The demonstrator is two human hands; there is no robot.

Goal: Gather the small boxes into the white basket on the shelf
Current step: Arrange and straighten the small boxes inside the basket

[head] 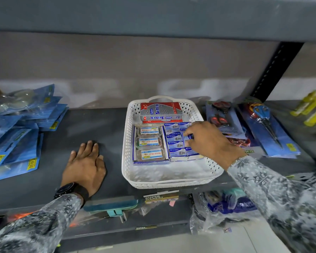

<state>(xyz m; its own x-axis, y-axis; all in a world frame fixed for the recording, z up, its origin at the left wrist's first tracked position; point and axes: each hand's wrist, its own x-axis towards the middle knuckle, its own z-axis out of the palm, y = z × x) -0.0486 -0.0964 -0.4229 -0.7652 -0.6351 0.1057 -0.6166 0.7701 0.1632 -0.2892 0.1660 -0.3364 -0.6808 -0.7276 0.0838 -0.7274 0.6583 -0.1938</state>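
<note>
- The white perforated plastic basket (171, 172) sits on the dark grey shelf (102, 125), handle toward the back wall.
- Inside, a red-and-silver carton (160, 112) lies at the far end; three clear lidded tubs (149, 142) sit in a column at the left; small blue-and-white boxes (175, 141) are packed in rows at the right.
- Your right hand (208, 141) reaches into the basket from the right, fingers curled, pinching one small blue box (188, 137) above the packed rows.
- Your left hand (85, 165) lies flat on the shelf left of the basket, fingers straight, holding nothing; a black wristwatch (65, 190) is on its wrist.
- Blue blister packs (23, 125) lie at far left; packaged scissors (263, 121) lie just right of the basket.
</note>
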